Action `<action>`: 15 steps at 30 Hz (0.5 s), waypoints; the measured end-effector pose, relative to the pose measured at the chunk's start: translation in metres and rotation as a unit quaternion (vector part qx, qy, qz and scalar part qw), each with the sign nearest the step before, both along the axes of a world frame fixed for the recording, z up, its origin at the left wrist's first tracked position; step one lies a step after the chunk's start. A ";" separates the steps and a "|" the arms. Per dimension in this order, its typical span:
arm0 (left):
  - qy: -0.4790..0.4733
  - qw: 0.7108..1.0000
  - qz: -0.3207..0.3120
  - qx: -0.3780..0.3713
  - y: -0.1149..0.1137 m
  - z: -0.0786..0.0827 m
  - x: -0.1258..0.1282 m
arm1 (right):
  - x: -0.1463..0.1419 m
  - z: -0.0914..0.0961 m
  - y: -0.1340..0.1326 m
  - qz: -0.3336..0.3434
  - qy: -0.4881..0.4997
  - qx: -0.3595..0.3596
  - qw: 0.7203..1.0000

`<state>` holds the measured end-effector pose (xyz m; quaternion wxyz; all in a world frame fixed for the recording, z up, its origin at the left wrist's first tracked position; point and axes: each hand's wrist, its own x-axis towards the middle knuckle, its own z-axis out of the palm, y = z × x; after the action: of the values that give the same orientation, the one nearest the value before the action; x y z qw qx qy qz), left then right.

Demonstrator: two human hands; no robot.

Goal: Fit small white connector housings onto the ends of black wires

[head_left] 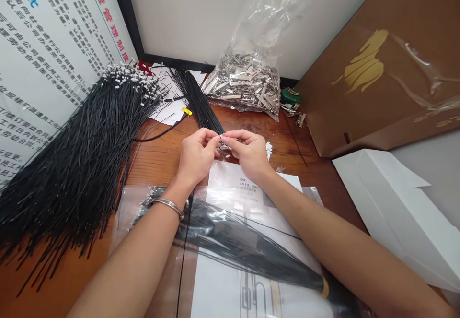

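Observation:
My left hand (196, 157) and my right hand (247, 152) meet over the middle of the wooden table (161, 157), fingertips pinched together on a small metal clip (223, 141). A thin black cable (185, 241) hangs from the pinch toward me, passing by my left wrist, which wears a silver bangle (168, 205). Just behind my fingers lies a tight bundle of black cables (197, 100). Under my forearms a clear bag of black cables (237, 241) lies on printed sheets.
A big heap of black cables with white tips (82, 159) covers the table's left. A clear bag of metal clips (247, 80) sits at the back. A brown cardboard box (381, 73) and a white box (398, 212) stand on the right. A printed poster (46, 49) leans at left.

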<state>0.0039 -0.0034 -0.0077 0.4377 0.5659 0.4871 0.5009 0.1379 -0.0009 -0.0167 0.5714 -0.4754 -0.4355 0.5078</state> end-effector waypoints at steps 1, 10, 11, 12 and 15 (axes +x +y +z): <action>-0.002 1.000 0.001 -0.002 0.000 0.000 0.000 | 0.000 0.000 0.000 0.000 -0.002 0.000 1.000; -0.011 0.999 -0.001 -0.035 -0.002 0.004 0.003 | 0.001 -0.002 0.003 -0.044 0.060 0.008 0.997; -0.005 0.999 -0.001 -0.032 -0.002 0.004 0.003 | 0.000 -0.002 0.003 -0.046 0.067 0.014 0.997; 0.000 1.000 -0.002 -0.029 -0.002 0.003 0.003 | 0.000 -0.001 0.003 -0.042 0.068 0.020 0.997; 0.005 1.000 -0.007 -0.027 -0.002 0.002 0.002 | -0.002 0.000 0.001 -0.003 0.050 0.027 0.998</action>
<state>0.0064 -0.0050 -0.0057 0.4538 0.5601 0.4988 0.4813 0.1364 0.0000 -0.0168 0.6069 -0.4351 -0.4185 0.5170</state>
